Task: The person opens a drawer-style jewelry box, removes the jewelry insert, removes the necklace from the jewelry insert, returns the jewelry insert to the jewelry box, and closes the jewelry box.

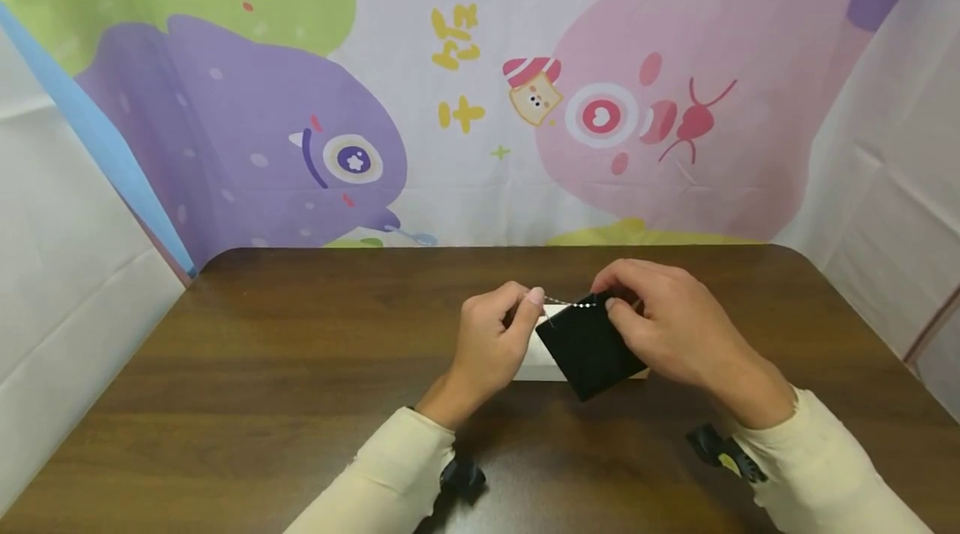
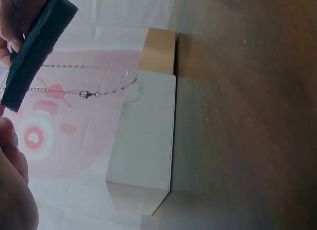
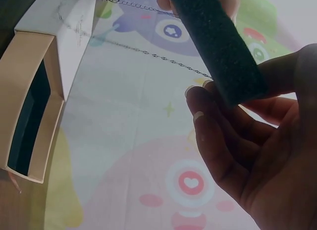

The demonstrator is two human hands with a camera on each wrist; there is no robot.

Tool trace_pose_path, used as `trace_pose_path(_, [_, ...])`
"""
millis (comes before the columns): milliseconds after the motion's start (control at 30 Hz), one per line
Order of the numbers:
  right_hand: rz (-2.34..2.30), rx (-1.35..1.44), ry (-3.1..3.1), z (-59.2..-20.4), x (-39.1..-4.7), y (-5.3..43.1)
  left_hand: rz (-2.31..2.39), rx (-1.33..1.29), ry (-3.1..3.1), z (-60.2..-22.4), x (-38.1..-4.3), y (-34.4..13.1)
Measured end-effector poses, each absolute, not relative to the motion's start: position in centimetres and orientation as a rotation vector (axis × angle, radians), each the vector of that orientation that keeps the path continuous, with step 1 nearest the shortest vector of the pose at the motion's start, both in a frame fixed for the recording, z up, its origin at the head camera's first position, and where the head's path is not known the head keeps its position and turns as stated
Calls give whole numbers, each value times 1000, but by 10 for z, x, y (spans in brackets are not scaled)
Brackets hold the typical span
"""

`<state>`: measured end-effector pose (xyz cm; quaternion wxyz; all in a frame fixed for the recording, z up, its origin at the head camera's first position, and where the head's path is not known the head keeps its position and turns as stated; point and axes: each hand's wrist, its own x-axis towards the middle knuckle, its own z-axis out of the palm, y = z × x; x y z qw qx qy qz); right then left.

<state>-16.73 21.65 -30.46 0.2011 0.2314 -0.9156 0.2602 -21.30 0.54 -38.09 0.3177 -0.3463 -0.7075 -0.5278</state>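
Note:
A square black foam pad (image 1: 588,351) is held tilted above the table by my right hand (image 1: 675,326), thumb and fingers pinching its upper right edge. A thin silver necklace (image 1: 581,305) runs across the pad's top to my left hand (image 1: 491,342), whose thumb and forefinger pinch it at the left. In the left wrist view, a loop of chain with a lobster clasp (image 2: 85,94) hangs below the pad. The right wrist view shows the foam's thick edge (image 3: 220,46) by my right fingers (image 3: 213,136).
Behind and below the hands, a white box (image 1: 536,363) lies on the brown wooden table (image 1: 300,367). Its tan inner drawer (image 3: 57,71) sticks out at one end, dark inside. A cartoon-printed cloth (image 1: 480,201) hangs along the table's far edge.

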Motion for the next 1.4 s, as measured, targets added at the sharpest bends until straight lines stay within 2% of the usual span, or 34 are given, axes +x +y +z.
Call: trace_pose_path(1400, [761, 636, -2637, -300, -166, 218, -1372, -855, -1906, -385, -217, 4])
